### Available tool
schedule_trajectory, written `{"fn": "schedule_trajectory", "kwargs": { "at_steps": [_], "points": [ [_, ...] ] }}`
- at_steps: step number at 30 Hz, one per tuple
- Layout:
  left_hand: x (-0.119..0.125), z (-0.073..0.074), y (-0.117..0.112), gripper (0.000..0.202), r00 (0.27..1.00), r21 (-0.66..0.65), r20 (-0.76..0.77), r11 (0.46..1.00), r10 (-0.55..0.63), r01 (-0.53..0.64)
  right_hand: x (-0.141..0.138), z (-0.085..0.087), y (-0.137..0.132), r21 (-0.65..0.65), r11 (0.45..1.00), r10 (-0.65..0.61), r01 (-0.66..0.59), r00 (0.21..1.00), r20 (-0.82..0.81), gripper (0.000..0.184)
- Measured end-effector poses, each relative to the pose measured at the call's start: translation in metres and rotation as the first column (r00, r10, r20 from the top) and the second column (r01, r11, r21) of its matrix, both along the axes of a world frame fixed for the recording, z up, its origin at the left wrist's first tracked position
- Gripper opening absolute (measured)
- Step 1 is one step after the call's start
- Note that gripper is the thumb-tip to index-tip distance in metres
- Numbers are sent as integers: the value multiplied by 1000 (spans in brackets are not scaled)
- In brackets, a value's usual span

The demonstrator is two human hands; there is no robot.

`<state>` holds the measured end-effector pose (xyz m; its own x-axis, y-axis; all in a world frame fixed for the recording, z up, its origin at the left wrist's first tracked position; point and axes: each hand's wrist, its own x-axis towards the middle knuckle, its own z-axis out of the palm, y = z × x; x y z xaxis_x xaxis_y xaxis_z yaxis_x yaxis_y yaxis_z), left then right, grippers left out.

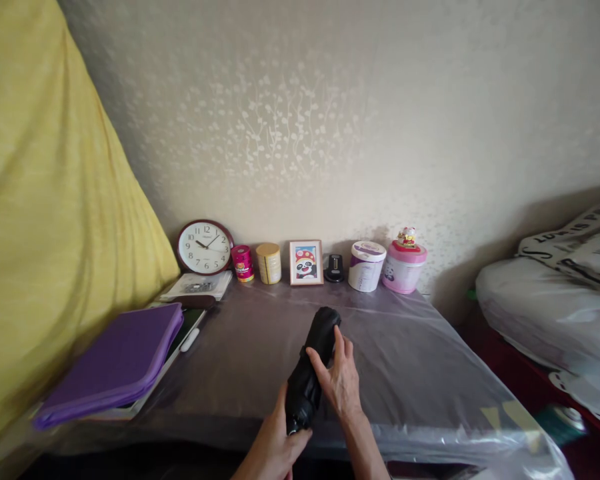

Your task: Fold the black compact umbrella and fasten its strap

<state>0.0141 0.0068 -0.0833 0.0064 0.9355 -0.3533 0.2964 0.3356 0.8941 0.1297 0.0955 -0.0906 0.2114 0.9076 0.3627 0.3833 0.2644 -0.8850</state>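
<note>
A folded black umbrella (pixel 314 360) slants over the near middle of the table, its top end pointing away and slightly right. My left hand (pixel 280 433) is wrapped round its lower end, near the handle, which the fingers partly hide. Higher up, my right hand (pixel 339 380) lies against the right side of the umbrella. Its thumb and fingers press on the black fabric from both sides.
A plastic-covered table (pixel 405 373) carries a purple folder (pixel 115 360) at left. Along the wall stand a clock (pixel 205 247), a pink can (pixel 243 264), a tan can (pixel 269 264), a panda picture frame (pixel 306 263), and two tubs. White bags (pixel 545 313) lie right.
</note>
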Motion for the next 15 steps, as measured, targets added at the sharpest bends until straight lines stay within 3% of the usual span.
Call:
{"fn": "schedule_trajectory", "kwargs": {
  "at_steps": [3,6,11,15],
  "points": [
    [-3,-5,3,76,994,-37,-106,999,-28,24,-2,-8,1,109,992,40,-58,987,155,46],
    [-9,-16,7,74,979,-24,-196,998,-60,57,-2,-15,1,142,972,162,-189,970,184,25],
    [-18,-33,13,72,950,10,-301,995,-88,96,4,-18,2,122,939,310,-323,944,117,19],
    [-21,-31,17,73,962,25,-259,995,-89,99,11,-19,3,116,912,393,-394,919,33,17]
  ]
}}
